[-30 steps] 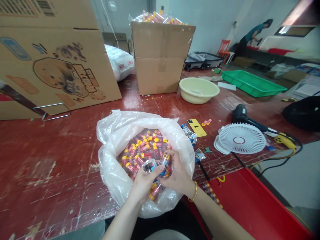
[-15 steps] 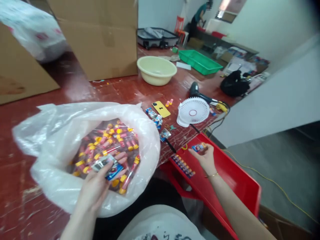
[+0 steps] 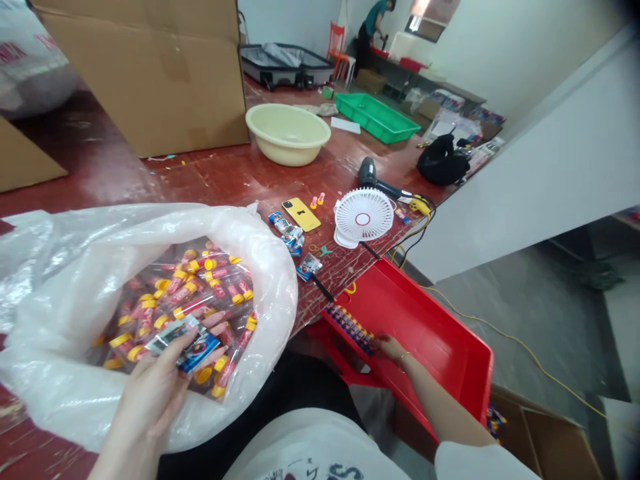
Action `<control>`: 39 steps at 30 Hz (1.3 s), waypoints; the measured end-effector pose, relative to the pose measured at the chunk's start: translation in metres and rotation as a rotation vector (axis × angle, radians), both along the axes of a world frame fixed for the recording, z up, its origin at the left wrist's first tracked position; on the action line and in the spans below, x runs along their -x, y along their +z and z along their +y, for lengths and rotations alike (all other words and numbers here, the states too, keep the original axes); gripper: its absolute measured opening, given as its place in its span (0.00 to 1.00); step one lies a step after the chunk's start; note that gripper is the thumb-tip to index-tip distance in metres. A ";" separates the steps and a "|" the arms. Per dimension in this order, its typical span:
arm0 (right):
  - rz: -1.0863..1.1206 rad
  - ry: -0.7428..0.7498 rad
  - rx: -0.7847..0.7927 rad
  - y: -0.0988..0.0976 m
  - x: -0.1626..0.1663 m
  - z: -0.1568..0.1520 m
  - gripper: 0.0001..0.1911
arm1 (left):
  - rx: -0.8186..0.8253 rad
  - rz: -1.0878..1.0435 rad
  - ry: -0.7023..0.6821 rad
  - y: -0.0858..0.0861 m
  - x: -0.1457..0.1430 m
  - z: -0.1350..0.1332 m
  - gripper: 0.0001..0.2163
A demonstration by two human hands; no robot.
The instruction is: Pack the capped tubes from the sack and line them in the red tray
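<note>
My left hand [image 3: 167,370] holds a few flat blue-and-silver printed wrappers [image 3: 197,347], thumb on top, over an opened clear plastic bag [image 3: 273,267]. Inside the bag lie several pink tubes with yellow caps [image 3: 190,287]. Down in the red tray [image 3: 425,313], my right hand [image 3: 393,350] is at the near end of a row of small blue-labelled tubes [image 3: 350,327]. Its fingers are closed on the end tube, which they partly hide.
On the red table are a yellow phone [image 3: 301,215], loose wrappers [image 3: 287,233], scissors [image 3: 320,250], a white fan [image 3: 364,215], a hair dryer [image 3: 370,175], a cream basin [image 3: 289,133] and a green tray [image 3: 377,117]. A person [image 3: 373,27] stands far back.
My right hand has lowered a blue-labelled tube from above the red tray to the end of the row. My left hand keeps the wrappers over the bag. The view has shifted right.
</note>
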State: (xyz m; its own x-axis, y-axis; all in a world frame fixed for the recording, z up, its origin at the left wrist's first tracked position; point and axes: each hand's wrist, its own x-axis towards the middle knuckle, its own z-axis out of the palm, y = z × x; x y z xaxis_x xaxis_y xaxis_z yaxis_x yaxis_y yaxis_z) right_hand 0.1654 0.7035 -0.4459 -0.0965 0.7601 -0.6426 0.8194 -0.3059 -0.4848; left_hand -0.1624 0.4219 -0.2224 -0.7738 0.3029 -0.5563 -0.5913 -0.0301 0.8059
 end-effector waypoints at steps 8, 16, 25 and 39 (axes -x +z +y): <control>-0.073 0.089 0.090 -0.013 -0.001 0.013 0.11 | 0.008 -0.025 0.035 0.000 0.000 0.003 0.14; -0.093 0.099 0.049 -0.026 0.001 0.006 0.13 | -0.017 -0.010 -0.011 0.000 -0.001 0.001 0.16; -0.033 0.126 -0.428 0.026 0.001 0.006 0.24 | -0.038 -0.020 -0.098 -0.017 0.010 -0.020 0.19; 0.459 1.402 -0.786 0.191 0.355 -0.146 0.15 | -0.175 -0.062 0.026 -0.004 0.012 -0.038 0.19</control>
State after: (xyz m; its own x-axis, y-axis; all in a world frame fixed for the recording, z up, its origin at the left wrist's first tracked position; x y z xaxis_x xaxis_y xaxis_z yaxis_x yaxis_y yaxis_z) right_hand -0.1897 0.5571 -0.2553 -0.9945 0.0302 0.1001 -0.0141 0.9096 -0.4152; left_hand -0.1741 0.3839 -0.2261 -0.7486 0.3795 -0.5436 -0.6366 -0.1826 0.7492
